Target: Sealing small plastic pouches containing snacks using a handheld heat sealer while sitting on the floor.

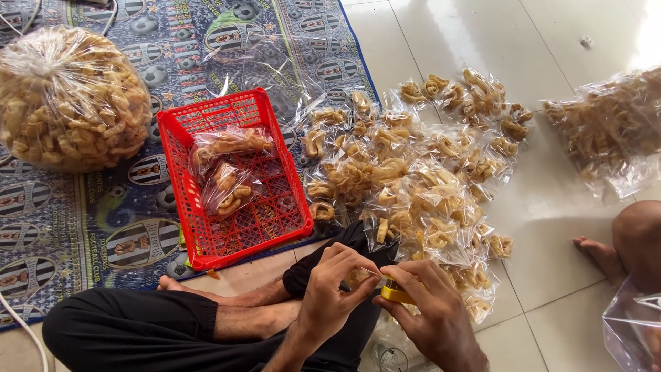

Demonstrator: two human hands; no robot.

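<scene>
Looking down from the head view, we see both hands working close together above the crossed legs (172, 324) in black trousers. Our left hand (330, 293) has its thumb and forefinger pinched on the top of a small clear snack packet (358, 277), which sits between the two hands, just above the knee; the other fingers curl inward. Our right hand (434, 310) has its fingers pressed around a small yellow tool (394, 294), held touching the packet's end. We cannot tell what kind of tool it is, since the fingers hide most of it.

Surrounding items:

1. A red plastic basket (206, 241) rests on a patterned mat (69, 220), just ahead of the left knee. It holds a few filled packets (231, 182).
2. A heap of small filled packets (406, 179) lies on the white tiled floor (551, 262), just right of the basket and directly ahead of the hands.
3. A large tied clear bag of fried snacks (69, 100) stands on the mat at far left, well apart from the hands.
4. Another large clear bag of snacks (613, 131) lies at the right edge.
5. Another person's bare foot (599, 255) and knee (640, 238) rest on the floor at right, with a clear plastic bag (630, 324) just below them.
</scene>
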